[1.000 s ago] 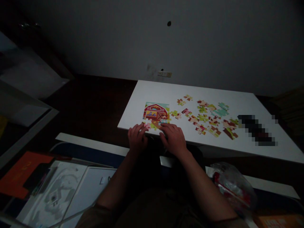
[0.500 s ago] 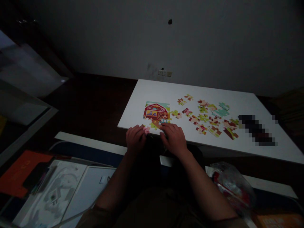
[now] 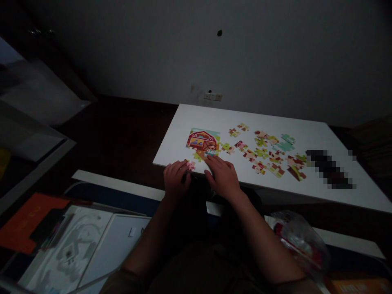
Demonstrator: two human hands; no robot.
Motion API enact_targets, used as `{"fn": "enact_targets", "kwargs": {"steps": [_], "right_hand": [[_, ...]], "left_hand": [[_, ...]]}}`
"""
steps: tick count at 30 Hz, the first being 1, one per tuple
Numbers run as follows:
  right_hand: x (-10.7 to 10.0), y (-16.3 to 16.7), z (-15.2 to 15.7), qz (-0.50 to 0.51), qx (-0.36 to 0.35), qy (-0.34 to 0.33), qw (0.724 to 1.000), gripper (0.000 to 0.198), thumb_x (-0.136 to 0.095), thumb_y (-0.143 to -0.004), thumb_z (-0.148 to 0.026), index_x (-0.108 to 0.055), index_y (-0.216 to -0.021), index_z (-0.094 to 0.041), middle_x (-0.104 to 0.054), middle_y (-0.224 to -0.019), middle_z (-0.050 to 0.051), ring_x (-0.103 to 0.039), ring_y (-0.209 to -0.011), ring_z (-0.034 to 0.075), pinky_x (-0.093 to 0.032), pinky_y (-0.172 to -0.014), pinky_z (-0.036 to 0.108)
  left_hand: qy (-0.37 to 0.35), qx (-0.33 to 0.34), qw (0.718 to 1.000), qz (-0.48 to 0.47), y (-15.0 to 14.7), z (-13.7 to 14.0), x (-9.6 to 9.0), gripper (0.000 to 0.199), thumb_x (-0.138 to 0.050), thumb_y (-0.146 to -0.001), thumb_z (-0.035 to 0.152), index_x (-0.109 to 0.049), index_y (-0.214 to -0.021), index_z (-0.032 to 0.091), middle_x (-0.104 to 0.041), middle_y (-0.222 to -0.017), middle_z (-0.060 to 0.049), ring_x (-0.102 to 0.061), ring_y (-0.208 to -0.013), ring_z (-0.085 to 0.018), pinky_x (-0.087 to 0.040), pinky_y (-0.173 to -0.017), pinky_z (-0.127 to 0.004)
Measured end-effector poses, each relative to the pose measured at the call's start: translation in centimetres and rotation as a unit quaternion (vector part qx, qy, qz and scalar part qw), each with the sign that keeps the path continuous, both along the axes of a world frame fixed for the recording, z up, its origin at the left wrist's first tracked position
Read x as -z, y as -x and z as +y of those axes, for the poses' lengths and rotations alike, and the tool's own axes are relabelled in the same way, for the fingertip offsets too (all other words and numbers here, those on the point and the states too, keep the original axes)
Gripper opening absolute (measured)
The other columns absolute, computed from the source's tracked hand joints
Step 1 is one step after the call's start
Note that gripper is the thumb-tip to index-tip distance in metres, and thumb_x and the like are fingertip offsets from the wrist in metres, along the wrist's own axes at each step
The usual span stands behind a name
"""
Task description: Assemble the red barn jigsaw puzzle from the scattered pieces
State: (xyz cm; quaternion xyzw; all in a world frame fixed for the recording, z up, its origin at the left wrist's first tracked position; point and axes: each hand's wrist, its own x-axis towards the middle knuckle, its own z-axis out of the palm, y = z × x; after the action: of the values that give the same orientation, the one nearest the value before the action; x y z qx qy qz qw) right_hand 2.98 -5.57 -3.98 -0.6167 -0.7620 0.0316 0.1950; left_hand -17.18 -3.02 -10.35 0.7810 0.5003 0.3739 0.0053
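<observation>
A partly joined jigsaw puzzle showing a red barn lies near the left end of the white table. My right hand lies with its fingers spread, fingertips on the puzzle's lower right part. At the front edge my left hand rests with fingers loosely bent over the tabletop and thumb apart. Its fingertips touch or nearly touch a pink puzzle piece, which lies apart from the joined section. Just right of the barn is a loose green and pink puzzle piece.
Several loose puzzle pieces spread across the middle of the table. A pixelated dark object lies farther right. Below the table are an open book or case, an orange folder and a clear plastic bag.
The joined barn section has slid slightly away from the front edge, with my right fingertips moving along with it. A gap now shows between it and the pink piece.
</observation>
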Motion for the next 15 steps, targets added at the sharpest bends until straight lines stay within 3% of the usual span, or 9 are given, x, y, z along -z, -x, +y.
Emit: {"fn": "enact_targets", "kwargs": {"steps": [7, 15], "right_hand": [[0.2, -0.4, 2.1, -0.006, 0.001, 0.004, 1.000, 0.047, -0.048, -0.090, -0.034, -0.044, -0.137, -0.027, -0.042, -0.145, 0.008, -0.036, -0.135, 0.028, -0.032, -0.105, 0.053], [0.0, -0.7, 2.4, -0.003, 0.001, 0.007, 1.000, 0.051, -0.046, -0.092, -0.035, -0.038, -0.141, -0.028, -0.040, -0.147, 0.007, -0.032, -0.138, 0.027, -0.030, -0.108, 0.053]], "left_hand": [[0.030, 0.022, 0.999, 0.019, -0.8, -0.3, -1.8, 0.039, -0.053, -0.086, 0.028, -0.057, -0.125, 0.028, -0.053, -0.137, -0.004, -0.044, -0.128, -0.028, -0.026, -0.110, -0.050], [0.023, 0.023, 0.999, 0.013, -1.4, -0.2, -2.1, 0.040, -0.053, -0.084, 0.027, -0.057, -0.124, 0.027, -0.052, -0.137, -0.004, -0.044, -0.127, -0.029, -0.027, -0.108, -0.052]]}}
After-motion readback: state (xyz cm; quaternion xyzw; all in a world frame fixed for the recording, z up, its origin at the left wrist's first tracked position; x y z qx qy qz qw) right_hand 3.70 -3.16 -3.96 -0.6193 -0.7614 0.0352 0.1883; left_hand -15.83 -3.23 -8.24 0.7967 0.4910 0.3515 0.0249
